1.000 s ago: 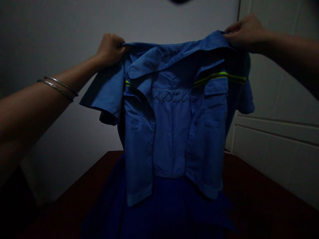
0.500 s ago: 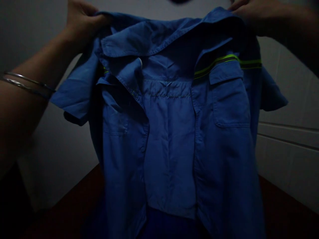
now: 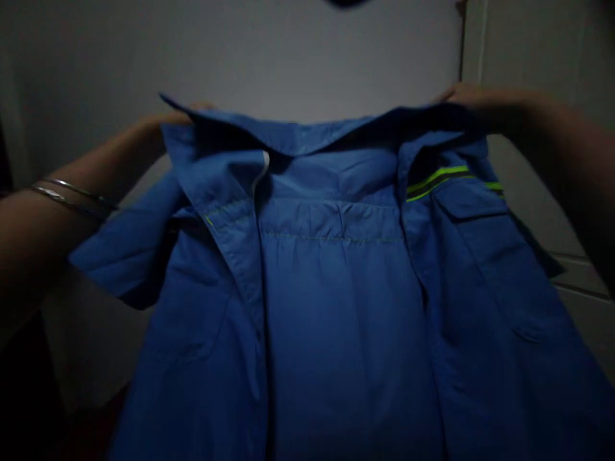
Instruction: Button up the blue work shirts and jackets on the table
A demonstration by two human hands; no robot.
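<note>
A blue short-sleeved work shirt (image 3: 317,307) hangs unbuttoned in front of me, its inner back showing between the two front panels. Yellow-green stripes cross the chest, and a flap pocket sits on the right-hand panel. My left hand (image 3: 185,117) grips the shirt at the left end of the collar, with most fingers behind the cloth. At the other shoulder my right hand (image 3: 464,96) is closed on the fabric, its fingers largely hidden. Two silver bangles (image 3: 72,195) circle my left wrist.
A pale wall (image 3: 312,57) stands behind the shirt. To the right is a light panelled door or cabinet front (image 3: 533,57). A dark red surface (image 3: 91,422) shows at the lower left. The scene is dim.
Both hands and the top of the shirt sit lower in view. The shirt looks closer and wider, its front panels spread further apart at the bottom, and the collar edge has flipped up.
</note>
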